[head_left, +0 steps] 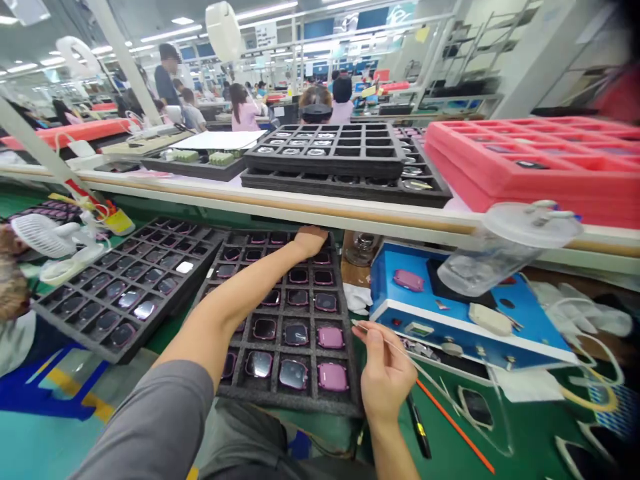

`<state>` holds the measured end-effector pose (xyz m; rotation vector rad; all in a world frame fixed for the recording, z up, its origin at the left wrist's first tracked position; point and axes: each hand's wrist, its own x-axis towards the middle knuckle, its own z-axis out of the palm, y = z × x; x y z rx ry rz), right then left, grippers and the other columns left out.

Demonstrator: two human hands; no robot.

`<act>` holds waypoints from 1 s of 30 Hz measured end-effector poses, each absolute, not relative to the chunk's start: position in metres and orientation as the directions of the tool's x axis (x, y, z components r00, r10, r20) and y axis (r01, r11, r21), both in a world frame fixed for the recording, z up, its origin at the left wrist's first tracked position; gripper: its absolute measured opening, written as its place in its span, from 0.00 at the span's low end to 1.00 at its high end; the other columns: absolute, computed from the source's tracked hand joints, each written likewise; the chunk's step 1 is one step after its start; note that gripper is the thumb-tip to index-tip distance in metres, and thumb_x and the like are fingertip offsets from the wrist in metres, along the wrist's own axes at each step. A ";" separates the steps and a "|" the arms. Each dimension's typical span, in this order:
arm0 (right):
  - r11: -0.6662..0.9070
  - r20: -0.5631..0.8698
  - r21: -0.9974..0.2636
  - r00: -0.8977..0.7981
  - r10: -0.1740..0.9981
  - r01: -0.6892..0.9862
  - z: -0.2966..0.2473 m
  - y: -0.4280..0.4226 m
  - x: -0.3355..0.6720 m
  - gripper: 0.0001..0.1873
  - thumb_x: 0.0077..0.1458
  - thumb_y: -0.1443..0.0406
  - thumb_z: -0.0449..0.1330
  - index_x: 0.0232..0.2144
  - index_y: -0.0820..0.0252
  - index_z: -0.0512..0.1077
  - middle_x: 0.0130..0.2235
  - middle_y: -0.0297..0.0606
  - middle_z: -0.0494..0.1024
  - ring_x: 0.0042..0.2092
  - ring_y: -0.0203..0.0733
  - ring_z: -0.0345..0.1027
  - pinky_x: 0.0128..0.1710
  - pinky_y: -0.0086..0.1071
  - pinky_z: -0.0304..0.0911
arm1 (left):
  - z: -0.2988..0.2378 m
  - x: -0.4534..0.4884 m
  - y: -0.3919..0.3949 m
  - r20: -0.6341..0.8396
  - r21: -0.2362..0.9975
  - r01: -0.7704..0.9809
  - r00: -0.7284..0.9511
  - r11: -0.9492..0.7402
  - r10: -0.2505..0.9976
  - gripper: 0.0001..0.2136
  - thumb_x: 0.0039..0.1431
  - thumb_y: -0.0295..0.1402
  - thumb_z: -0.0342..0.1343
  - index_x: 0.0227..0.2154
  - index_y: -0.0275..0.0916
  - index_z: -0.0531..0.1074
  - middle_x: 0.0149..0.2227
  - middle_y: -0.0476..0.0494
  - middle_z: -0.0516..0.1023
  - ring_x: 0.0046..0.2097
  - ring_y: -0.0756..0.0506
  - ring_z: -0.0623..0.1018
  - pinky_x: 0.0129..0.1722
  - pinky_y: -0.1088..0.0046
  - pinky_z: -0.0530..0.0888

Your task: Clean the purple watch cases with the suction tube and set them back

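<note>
**Right hand** (385, 373): pinching a slender pale pick tool (367, 330) between thumb and fingertips, with the other fingers curling loosely behind. The view does not settle whether the tool is tweezers or a vacuum pen. Its tip is pointing left and hovering just off the right edge of the black foam tray (353, 393), above the green bench mat (435, 453). Holding it this lightly, near the tip, appears to favour fine control, and keeping the point clear of the glass would seem wise.

**Left hand** (310, 241): lying over the far edge of the tray, not clenched into a fist. The fingers are hidden, so any grip cannot be told.

**Tray contents:** pink watch cases (331, 337) and dark glass-faced watch cases (296, 335) are sitting in separate square compartments.

**Nearby, right:** a blue bench unit (530, 327) is carrying a pink case (409, 280) and standing beneath a clear plastic canister (503, 257). An orange stick (453, 417) and a black marker (419, 427) are lying on the mat's near edge.

**Nearby, left:** a second black foam tray (75, 333) is standing beside the first, its compartments holding more glass-faced pieces.
</note>
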<state>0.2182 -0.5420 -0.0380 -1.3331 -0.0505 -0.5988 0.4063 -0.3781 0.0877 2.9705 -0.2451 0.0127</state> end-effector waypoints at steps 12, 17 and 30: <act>0.021 0.550 -0.803 0.755 -0.357 0.596 -0.038 -0.539 0.215 0.07 0.66 0.66 0.60 0.40 0.63 0.77 0.40 0.45 0.79 0.42 0.45 0.77 0.41 0.40 0.76 | 0.030 0.216 -0.397 -0.085 0.980 0.054 0.984 -0.190 -0.157 0.14 0.58 0.34 0.60 0.44 0.32 0.79 0.40 0.41 0.84 0.39 0.49 0.82 0.40 0.80 0.78; 0.010 0.588 -0.772 0.720 -0.369 0.636 -0.041 -0.539 0.216 0.06 0.65 0.68 0.59 0.39 0.63 0.77 0.41 0.45 0.79 0.44 0.47 0.77 0.42 0.44 0.76 | 0.016 0.226 -0.398 -0.144 0.989 0.138 0.983 -0.059 -0.115 0.13 0.53 0.32 0.64 0.41 0.30 0.80 0.38 0.40 0.84 0.37 0.51 0.82 0.40 0.80 0.77; -0.032 0.623 -0.773 0.749 -0.225 0.634 -0.037 -0.544 0.224 0.10 0.66 0.74 0.55 0.41 0.61 0.76 0.41 0.42 0.78 0.48 0.46 0.76 0.49 0.42 0.72 | 0.015 0.231 -0.398 -0.165 0.986 0.167 0.972 -0.003 -0.168 0.13 0.55 0.32 0.64 0.44 0.36 0.79 0.41 0.46 0.84 0.40 0.53 0.83 0.43 0.86 0.79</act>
